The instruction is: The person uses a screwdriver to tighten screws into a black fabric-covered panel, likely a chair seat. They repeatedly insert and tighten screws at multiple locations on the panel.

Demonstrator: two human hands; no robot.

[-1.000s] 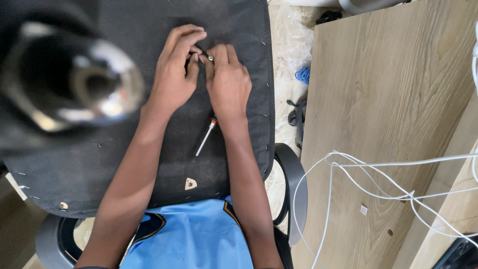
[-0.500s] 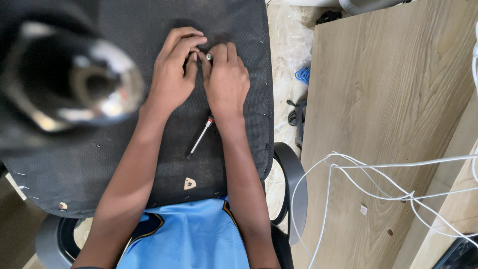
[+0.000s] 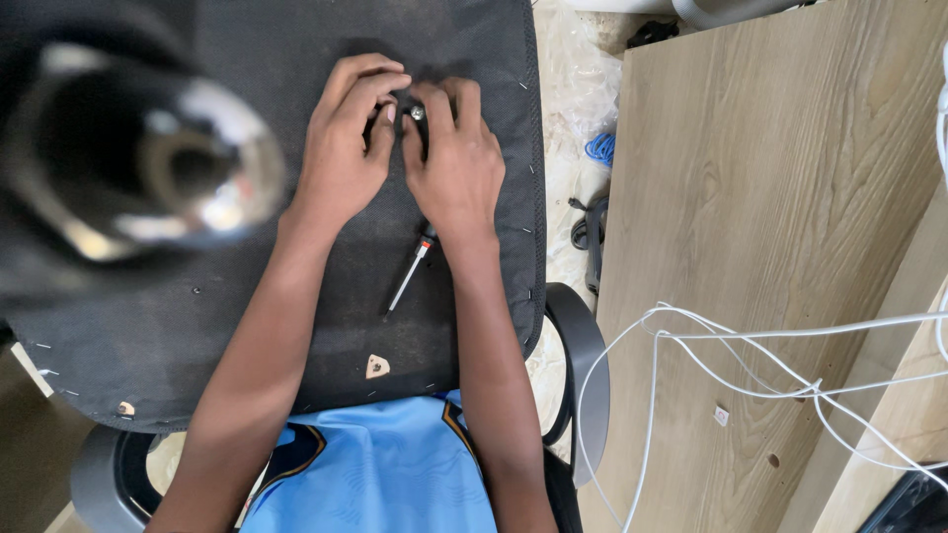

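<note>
Both hands meet near the top edge of a black fabric-covered panel point(image 3: 296, 247) that lies across the person's lap. Left hand point(image 3: 341, 148) is curled, its fingers bent over toward the right, and right hand point(image 3: 459, 163) is likewise curled, with a small silvery metal fitting point(image 3: 418, 114) (a bolt head or cap, too small to be sure) pinched between the fingertips of the two. Neither hand is flat or spread; both are closed around that one small piece, which sits right at the panel's surface.

As for how far things stand: the fitting looks to be still in the fingers and not yet seated, so my judgement is that the fastening at this spot is mid-way. A slim screwdriver point(image 3: 410, 276) with a red band lies loose on the fabric just below the right wrist, held by nobody. A small tan triangular patch point(image 3: 376, 366) shows lower down on the panel, and staples dot its edge.

Containers are few. A large blurred metal cylinder point(image 3: 148, 168), open-mouthed, fills the upper left; whether anything lies inside it I cannot tell. To the right, a pale wood worktop point(image 3: 750, 197) carries white cables point(image 3: 790, 365).
</note>
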